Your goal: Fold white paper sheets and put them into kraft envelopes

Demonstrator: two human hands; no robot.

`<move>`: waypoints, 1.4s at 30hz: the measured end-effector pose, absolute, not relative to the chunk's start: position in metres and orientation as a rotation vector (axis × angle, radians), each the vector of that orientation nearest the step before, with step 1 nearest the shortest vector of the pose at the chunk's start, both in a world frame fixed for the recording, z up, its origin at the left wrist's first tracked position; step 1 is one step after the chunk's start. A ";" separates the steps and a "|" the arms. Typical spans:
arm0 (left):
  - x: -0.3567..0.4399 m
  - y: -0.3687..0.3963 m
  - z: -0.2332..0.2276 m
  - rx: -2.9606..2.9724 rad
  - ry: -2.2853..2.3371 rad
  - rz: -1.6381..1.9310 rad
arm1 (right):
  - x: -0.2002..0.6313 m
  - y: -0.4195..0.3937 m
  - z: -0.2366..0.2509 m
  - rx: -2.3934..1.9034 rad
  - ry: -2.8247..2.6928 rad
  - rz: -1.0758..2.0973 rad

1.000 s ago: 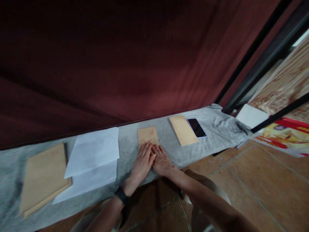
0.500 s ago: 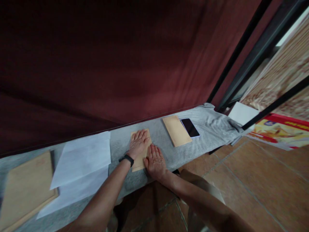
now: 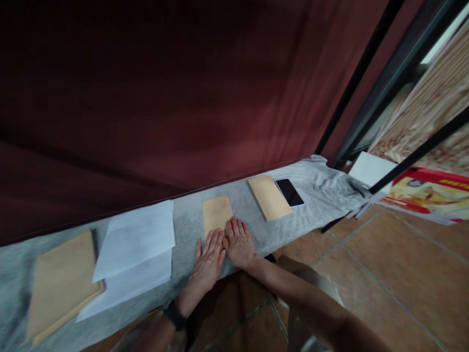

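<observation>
A: Entry, head view. Both hands lie flat, palms down, on the near end of a small brown envelope [image 3: 217,213] set on the grey cloth [image 3: 311,195] over the ledge. Left hand [image 3: 208,259] has fingers together and extended, thumb out to the left. Right hand [image 3: 239,242] is just beside it, fingers slightly fanned, tips on the envelope's near edge.

B: Step in hand?

A: My reading: pressing or smoothing the envelope flat. Neither hand pinches anything. The envelope sits mid-ledge, far end free, near end under the fingers.

B: What would the next move call for?

A: Judgement only: even pressure drawn along the paper, with 1 hand anchoring so it does not slide on the cloth.

B: Neighbours?

A: To the left, 2 white sheets [image 3: 136,244], overlapping, and at far left a larger brown envelope stack [image 3: 60,281]. To the right, a second brown envelope [image 3: 269,196] with a dark phone [image 3: 289,192] touching its right edge.

B: Hidden or unclear?

A: The near end of the small envelope is under the hands, so flap and seal cannot be told. Left wrist carries a black band [image 3: 175,315], detail blurred. The far-left stack is cut by the frame edge; number of pieces unclear. Dark red backdrop [image 3: 164,98] shows no detail.
</observation>
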State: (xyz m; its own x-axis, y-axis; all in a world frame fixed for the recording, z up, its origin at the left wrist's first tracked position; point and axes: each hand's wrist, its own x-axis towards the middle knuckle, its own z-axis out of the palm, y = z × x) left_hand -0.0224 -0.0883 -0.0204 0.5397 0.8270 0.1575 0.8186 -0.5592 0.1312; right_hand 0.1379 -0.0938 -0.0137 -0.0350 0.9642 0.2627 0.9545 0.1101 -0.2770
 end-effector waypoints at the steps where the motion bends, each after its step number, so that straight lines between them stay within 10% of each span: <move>1: -0.022 -0.096 -0.021 2.751 1.455 0.336 | 0.140 -0.093 -0.014 -1.855 -2.031 0.028; 22: -0.040 -0.104 -0.029 2.872 1.372 0.457 | 0.134 -0.134 -0.018 -1.496 -2.204 0.003; 42: -0.024 -0.067 0.014 1.268 1.541 0.955 | 0.116 -0.117 0.003 -1.924 -2.225 -0.016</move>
